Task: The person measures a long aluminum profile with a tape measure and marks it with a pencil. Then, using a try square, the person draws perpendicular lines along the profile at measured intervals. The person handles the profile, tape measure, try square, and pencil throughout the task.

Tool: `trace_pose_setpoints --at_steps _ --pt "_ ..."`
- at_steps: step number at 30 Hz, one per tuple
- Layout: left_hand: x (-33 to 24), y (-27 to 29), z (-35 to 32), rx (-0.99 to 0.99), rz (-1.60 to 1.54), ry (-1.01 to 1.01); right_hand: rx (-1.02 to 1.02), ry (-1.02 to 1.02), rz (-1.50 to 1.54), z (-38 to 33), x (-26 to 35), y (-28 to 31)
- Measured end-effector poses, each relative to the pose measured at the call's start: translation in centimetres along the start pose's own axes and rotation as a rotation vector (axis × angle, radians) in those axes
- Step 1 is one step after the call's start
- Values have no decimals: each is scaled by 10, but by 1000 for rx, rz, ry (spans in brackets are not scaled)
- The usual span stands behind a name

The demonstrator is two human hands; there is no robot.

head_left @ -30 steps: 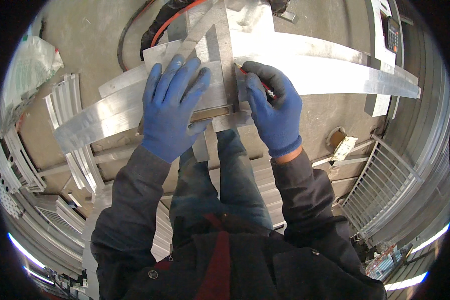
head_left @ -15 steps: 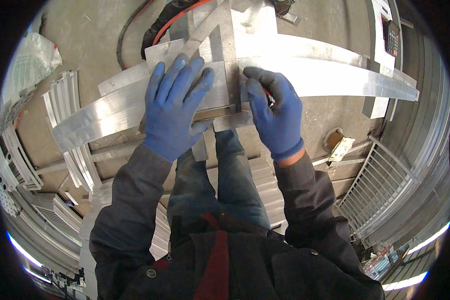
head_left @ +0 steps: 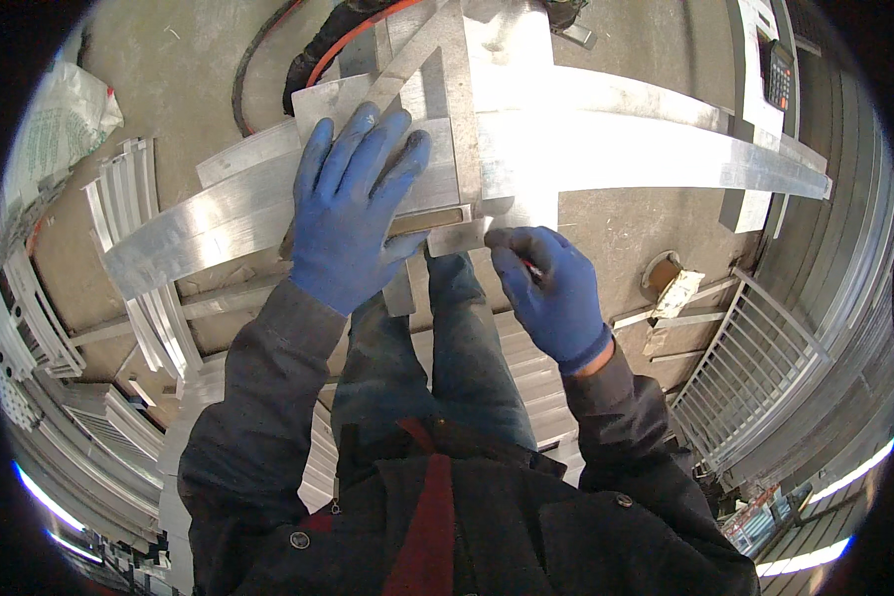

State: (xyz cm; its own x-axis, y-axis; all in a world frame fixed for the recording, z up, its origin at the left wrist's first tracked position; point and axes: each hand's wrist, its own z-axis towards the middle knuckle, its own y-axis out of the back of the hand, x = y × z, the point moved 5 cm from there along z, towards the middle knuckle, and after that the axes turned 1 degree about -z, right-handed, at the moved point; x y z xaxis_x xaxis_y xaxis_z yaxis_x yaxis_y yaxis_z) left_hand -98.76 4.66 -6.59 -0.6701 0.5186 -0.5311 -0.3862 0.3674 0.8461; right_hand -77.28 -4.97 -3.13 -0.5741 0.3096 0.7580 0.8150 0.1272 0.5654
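Observation:
My left hand [head_left: 353, 219], in a blue work glove, lies with fingers spread on flat metal plates across the bench. Under and beside it is a metal square-like tool with a straight upright bar [head_left: 464, 129] and a slanted bar [head_left: 407, 74]. My right hand [head_left: 551, 288], also gloved in blue, is curled in a pinch by the end of a short flat metal strip [head_left: 457, 237]. A small red bit shows within its fingers; what it belongs to is mostly hidden. A long shiny aluminium profile [head_left: 656, 154] runs to the right beneath the tool.
A calculator [head_left: 778, 77] rests on a light surface at the far right. A dark hose with an orange line [head_left: 318, 65] lies at the back. White slatted racks [head_left: 755, 348] stand at right, metal profiles [head_left: 149, 258] at left. A plastic bag [head_left: 70, 114] sits far left.
My right hand has moved down toward me and slightly right, away from the upright bar to the short strip. My left hand has stayed nearly in place.

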Motion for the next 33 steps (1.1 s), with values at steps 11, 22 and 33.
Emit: trace_pose_setpoints --at_steps 11,22,33 --pt "23 29 -32 -105 4 43 -53 -507 798 -23 -38 -10" --pt "55 42 -94 -7 122 62 -196 -281 237 -5 -15 -72" --pt "106 77 -152 6 181 68 -137 -534 657 -10 13 -115"
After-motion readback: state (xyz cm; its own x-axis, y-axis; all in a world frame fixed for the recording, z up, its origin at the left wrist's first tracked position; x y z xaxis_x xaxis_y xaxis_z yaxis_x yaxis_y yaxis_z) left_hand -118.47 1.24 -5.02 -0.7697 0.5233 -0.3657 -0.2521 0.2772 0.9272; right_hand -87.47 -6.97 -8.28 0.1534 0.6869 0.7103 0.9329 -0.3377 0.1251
